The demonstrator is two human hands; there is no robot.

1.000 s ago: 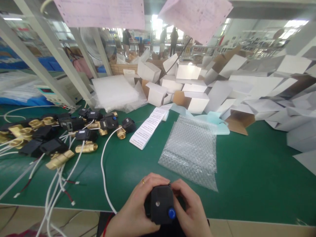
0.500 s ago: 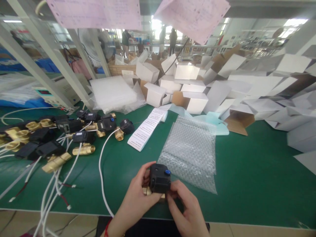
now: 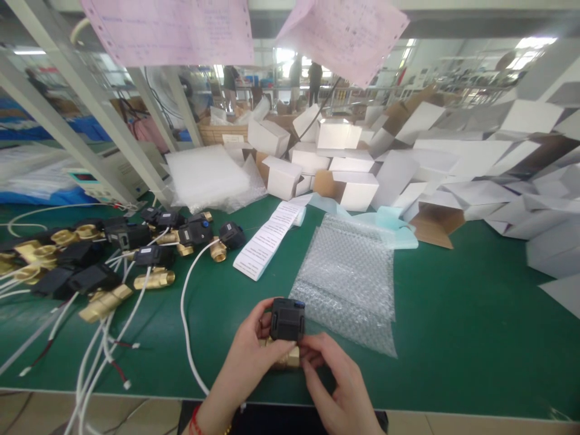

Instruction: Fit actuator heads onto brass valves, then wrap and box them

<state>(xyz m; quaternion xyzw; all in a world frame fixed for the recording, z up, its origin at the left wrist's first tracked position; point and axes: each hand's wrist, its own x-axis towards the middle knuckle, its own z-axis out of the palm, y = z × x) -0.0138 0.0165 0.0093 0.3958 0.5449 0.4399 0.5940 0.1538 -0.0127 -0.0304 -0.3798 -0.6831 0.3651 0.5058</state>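
Both my hands hold one motorised valve [image 3: 287, 320] just above the near edge of the green table [image 3: 453, 326]. It has a black box top with a blue knob and a brass body underneath. My left hand [image 3: 254, 356] wraps around its left side. My right hand [image 3: 333, 377] pinches the brass part from the right. A white cable [image 3: 185, 314] curves along the table to the left of the valve I hold. A stack of bubble-wrap bags [image 3: 351, 281] lies just beyond the valve.
Several more black-and-brass valves [image 3: 99, 260] with white cables lie in a heap at the left. A strip of printed labels [image 3: 267, 238] lies mid-table. White cartons [image 3: 353, 163] pile up at the back and right. Foam sheets [image 3: 206, 172] sit behind the valves. People stand far back.
The valve has moved away from me, from over the table edge to near the bubble-wrap bags. It has been turned, so the blue knob now sits at its far top edge.
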